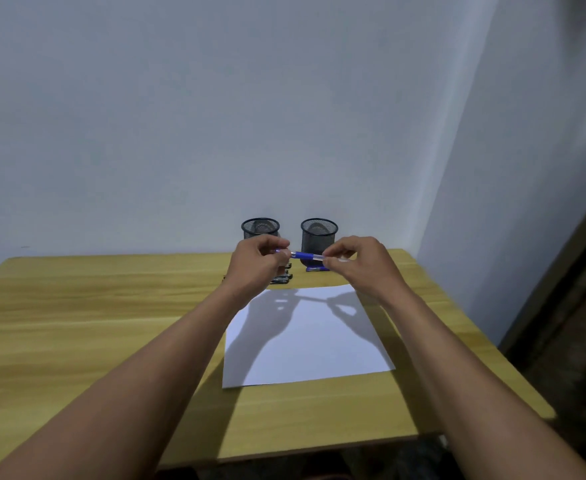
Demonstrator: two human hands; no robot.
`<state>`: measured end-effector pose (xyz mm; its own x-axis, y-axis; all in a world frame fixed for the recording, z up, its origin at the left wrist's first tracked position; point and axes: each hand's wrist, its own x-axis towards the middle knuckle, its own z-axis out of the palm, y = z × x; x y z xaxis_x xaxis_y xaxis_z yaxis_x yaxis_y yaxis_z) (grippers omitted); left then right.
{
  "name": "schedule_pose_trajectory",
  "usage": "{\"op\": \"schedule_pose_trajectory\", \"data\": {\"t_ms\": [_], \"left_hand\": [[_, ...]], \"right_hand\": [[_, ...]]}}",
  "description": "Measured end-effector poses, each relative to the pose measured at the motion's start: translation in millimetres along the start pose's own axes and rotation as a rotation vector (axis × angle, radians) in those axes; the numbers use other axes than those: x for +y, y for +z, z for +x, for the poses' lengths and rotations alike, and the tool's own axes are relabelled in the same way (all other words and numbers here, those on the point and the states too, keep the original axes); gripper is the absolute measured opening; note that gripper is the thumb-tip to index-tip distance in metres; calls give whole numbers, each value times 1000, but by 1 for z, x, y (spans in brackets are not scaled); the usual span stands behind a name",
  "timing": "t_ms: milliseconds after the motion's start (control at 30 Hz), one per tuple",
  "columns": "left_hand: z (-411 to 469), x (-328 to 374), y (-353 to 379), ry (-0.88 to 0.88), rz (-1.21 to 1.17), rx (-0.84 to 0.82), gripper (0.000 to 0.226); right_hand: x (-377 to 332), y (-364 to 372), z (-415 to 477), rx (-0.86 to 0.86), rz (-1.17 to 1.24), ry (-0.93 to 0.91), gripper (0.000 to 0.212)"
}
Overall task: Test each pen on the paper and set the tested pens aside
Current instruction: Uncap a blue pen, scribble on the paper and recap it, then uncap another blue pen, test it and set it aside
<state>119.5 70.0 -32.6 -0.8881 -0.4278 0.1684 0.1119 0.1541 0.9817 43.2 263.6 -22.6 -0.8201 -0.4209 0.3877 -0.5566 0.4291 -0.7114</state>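
Behind pen (304, 255), L mesh cup (260, 227), R mesh cup (319, 231), loose pens (282, 279) at bases

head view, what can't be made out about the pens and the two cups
All in the head view.
Blue pen: both ends hidden in the fingers of the left hand and right hand; cap on or off unclear.
Dark pens on the table: mostly behind the left hand, count unknown.
Blue item at the base of the right mesh cup: too small to identify.
Left mesh cup: contents too dim and small to tell.
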Motion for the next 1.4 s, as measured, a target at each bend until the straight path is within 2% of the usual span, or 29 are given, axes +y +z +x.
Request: {"op": "schedule_pose_trajectory", "data": {"t_ms": [133,233,333,467,600,767,1000,1133,1267,1400], "left_hand": [[14,-5,35,-5,93,-21,23],[24,-9,70,89,353,-44,20],[35,-20,109,174,590,-192,35],[54,-37,160,194,829,-410,52],[72,-49,200,219,989,-515,67],[82,-64,225,256,1201,-635,70],[82,-65,226,293,1249,-624,74],[80,-61,222,275,1209,-640,73],[79,-57,204,271,1062,-543,72],[77,-50,172,340,1015,-417,51]], "right_hand": [[32,-23,-3,96,-72,71,7],[62,-43,-4,155,-140,173,6],[95,-59,-1,183,-220,283,8],[136,-68,5,220,-311,392,14],[168,-66,18,225,-421,455,19],[194,-58,28,243,-505,501,22],[199,-56,26,220,-531,492,27],[192,-65,23,196,-511,474,42],[179,-72,23,162,-484,431,46],[160,-65,31,101,-470,336,43]]}}
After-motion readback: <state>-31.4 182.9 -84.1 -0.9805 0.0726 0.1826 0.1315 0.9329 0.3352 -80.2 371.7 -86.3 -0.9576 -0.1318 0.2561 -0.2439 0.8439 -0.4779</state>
